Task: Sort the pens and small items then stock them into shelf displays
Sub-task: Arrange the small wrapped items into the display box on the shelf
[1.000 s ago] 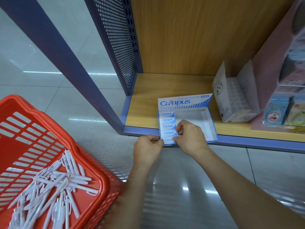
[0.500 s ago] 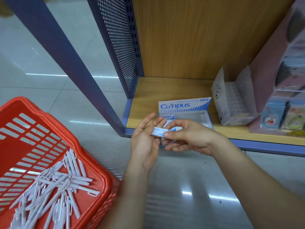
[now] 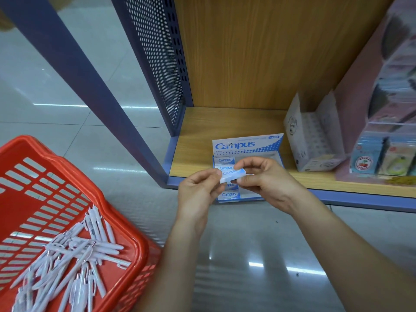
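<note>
A blue and white Campus display box (image 3: pixel 247 144) sits at the front of the wooden shelf (image 3: pixel 198 136), with a column of Campus erasers (image 3: pixel 225 160) along its left side. Both hands hover just in front of it, pinching one small white and blue eraser (image 3: pixel 233 175). My left hand (image 3: pixel 198 192) grips its left end and my right hand (image 3: pixel 263 176) grips its right end. The box's right half is partly hidden behind my right hand. A red basket (image 3: pixel 74 176) at lower left holds several white pens (image 3: pixel 74 257).
A white folded display carton (image 3: pixel 313 136) stands right of the Campus box. A pink rack (image 3: pixel 382 122) with small packaged items fills the far right. A blue perforated side panel (image 3: pixel 155 55) and a slanted blue post (image 3: pixel 74 70) bound the shelf's left. Glossy floor lies below.
My hands have come back from the front of the Campus box, lifting one eraser out of it. They now hold it between them, slightly higher than half a second ago.
</note>
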